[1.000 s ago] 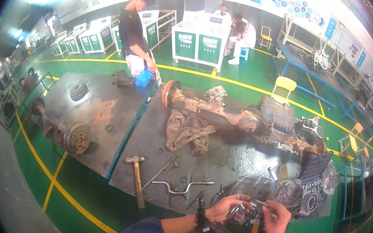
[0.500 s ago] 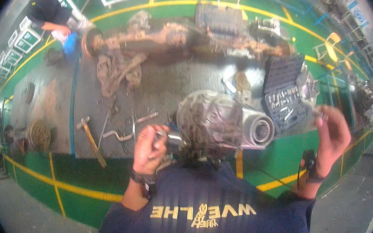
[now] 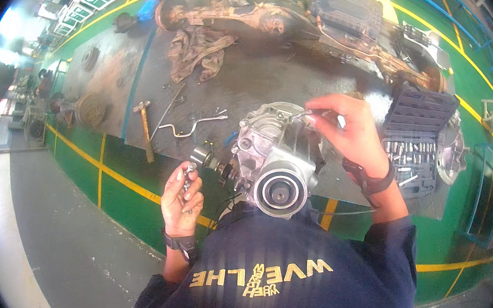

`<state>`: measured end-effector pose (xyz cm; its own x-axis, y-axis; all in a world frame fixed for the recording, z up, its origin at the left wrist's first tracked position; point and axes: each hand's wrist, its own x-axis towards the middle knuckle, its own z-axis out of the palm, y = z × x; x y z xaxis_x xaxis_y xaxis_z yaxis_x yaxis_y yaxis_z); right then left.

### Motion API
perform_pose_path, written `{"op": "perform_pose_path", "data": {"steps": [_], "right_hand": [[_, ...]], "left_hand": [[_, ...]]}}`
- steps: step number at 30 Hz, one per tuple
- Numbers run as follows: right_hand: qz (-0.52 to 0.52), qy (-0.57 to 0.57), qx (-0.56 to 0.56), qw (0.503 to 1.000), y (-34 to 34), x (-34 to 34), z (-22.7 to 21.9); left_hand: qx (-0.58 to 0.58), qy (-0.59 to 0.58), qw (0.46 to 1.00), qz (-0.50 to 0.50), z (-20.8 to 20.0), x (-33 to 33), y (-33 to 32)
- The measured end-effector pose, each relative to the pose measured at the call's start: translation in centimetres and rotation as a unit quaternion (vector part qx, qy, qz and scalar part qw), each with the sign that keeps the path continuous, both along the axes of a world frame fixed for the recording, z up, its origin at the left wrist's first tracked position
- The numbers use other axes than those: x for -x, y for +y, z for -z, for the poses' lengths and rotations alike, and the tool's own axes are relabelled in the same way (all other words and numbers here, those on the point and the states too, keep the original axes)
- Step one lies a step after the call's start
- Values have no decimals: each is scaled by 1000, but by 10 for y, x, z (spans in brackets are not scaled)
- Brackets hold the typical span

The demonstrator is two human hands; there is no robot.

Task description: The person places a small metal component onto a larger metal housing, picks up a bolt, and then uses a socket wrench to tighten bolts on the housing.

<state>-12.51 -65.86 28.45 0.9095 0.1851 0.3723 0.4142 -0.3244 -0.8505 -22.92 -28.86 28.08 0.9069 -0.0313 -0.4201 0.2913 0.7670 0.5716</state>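
Metal housing (image 3: pixel 275 151) is sitting at the near edge of the counter (image 3: pixel 267 75), between the two hands. The left hand (image 3: pixel 181 204) is gripping small metal pieces (image 3: pixel 189 175), apparently bolts, while the right hand (image 3: pixel 348 125) is pinching a slim metal piece (image 3: pixel 299 115) over the housing's far side; contact is not showing clearly. Fasteners are seemingly being worked at the housing, so the next move is probably calling for steady, straight alignment.
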Motion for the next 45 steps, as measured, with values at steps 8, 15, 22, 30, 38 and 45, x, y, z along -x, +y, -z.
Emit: {"op": "perform_pose_path", "data": {"steps": [8, 15, 22, 30, 38, 45], "right_hand": [[-84, -70, 123, 986, 29, -26, 1], [-111, -73, 251, 959, 52, -21, -17], [-99, -74, 259, 958, 62, -5, -48], [-74, -90, 129, 985, 54, 87, -126], [-81, -157, 97, 980, 36, 97, -114], [97, 69, -95, 988, -3, 93, -45]], "left_hand": [[-39, -33, 998, 23, -20, -5, -13], [-73, -10, 992, 103, -23, -25, -21], [-40, -129, 975, 176, -41, -32, -38], [-155, -348, 890, 251, -89, 0, -76], [-362, -364, 818, 258, -100, -12, -88], [-180, -217, 958, 52, -85, -12, -36]]}}
